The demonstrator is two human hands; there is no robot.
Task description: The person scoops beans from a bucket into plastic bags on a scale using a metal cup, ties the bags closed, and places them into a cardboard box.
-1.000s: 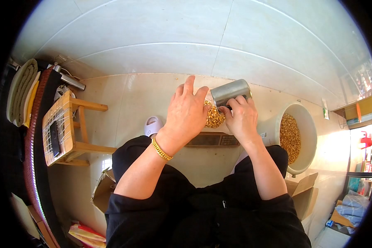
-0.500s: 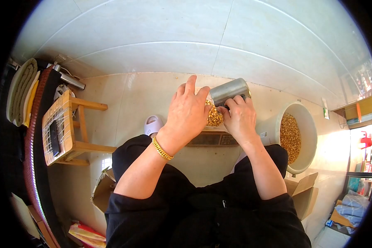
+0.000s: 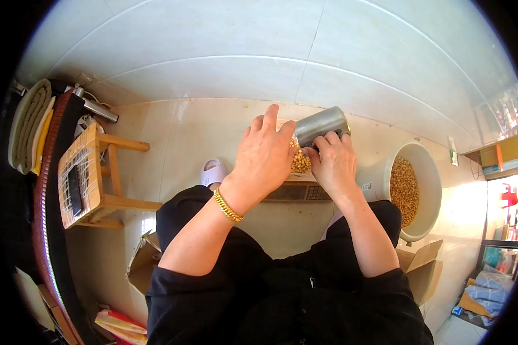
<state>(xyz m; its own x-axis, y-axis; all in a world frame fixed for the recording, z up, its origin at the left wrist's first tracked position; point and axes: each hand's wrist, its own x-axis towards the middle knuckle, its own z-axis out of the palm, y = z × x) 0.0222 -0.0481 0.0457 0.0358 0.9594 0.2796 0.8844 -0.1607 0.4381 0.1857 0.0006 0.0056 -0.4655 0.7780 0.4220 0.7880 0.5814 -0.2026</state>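
Note:
My right hand grips a brushed metal cup that lies tipped on its side, its mouth toward my left hand. Below the mouth, between my two hands, is a heap of yellow corn kernels. My left hand is at the left of the heap, fingers stretched and apart, the thumb by the kernels. What the kernels rest in is mostly hidden by my hands. Under them stands a scale with a keypad on its front.
A pale bucket of corn kernels stands to the right. On the left, a wooden stool carries a dark phone. Cardboard boxes sit by my legs. A tiled wall rises ahead.
Both hands and the tipped cup have shifted very slightly; the left hand is a touch farther right. The cup stays in my right hand.

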